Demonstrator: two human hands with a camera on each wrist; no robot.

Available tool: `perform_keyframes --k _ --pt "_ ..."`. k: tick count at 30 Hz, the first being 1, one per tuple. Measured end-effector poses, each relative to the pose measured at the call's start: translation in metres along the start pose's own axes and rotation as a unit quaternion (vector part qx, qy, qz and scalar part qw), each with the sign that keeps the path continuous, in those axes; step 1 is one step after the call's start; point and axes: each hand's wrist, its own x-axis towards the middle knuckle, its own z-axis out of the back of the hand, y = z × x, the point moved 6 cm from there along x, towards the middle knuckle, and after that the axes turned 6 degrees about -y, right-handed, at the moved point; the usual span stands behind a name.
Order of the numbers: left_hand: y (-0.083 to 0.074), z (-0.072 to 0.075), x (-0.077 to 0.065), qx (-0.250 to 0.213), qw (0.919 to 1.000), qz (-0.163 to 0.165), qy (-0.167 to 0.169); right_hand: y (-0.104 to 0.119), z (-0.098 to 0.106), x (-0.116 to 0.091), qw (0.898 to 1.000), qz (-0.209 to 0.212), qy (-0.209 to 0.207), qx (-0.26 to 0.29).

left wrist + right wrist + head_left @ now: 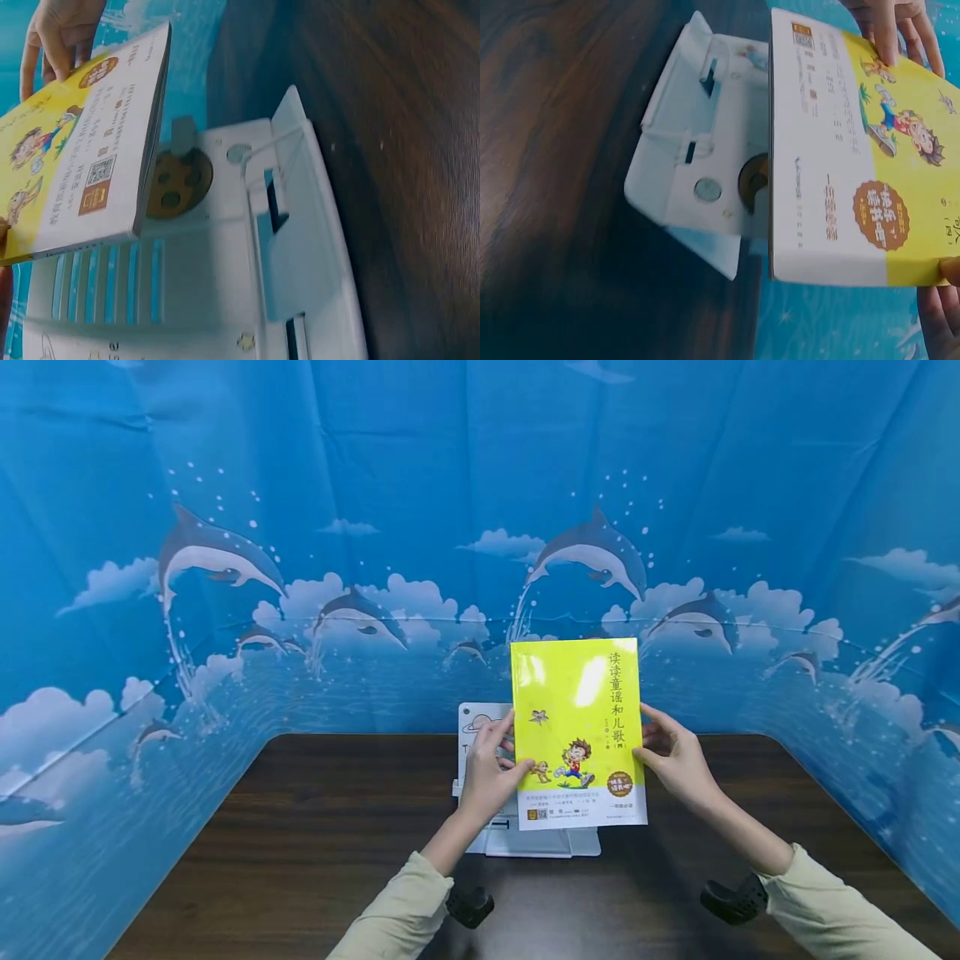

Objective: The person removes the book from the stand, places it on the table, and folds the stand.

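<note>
A yellow children's book with a white lower band stands nearly upright in the head view, its front cover facing me. My left hand grips its left edge, thumb on the cover and fingers behind. On the opposite edge my right hand holds it the same way. Behind the book is a white book stand, partly hidden, with printed planets and a ledge along its bottom. Both wrist views show the book's lower edge raised above the ledge, with the stand's slotted back panel behind it.
The stand rests on a dark wood-grain table. Beyond the table's far edge hangs a blue curtain printed with dolphins and clouds. Black wrist devices sit at both cuffs.
</note>
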Motion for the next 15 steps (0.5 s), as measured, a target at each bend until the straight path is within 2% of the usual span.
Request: perform_keyframes --k 6,15 --pt "-0.005 -0.019 -0.009 -0.016 0.9989 0.037 0.026 -0.013 0.014 -0.013 1.000 -0.010 0.011 -0.027" --pt "-0.015 -0.046 -0.026 -0.026 0.9982 0.037 0.040 -0.037 0.037 -0.033 0.996 -0.059 0.058 -0.022"
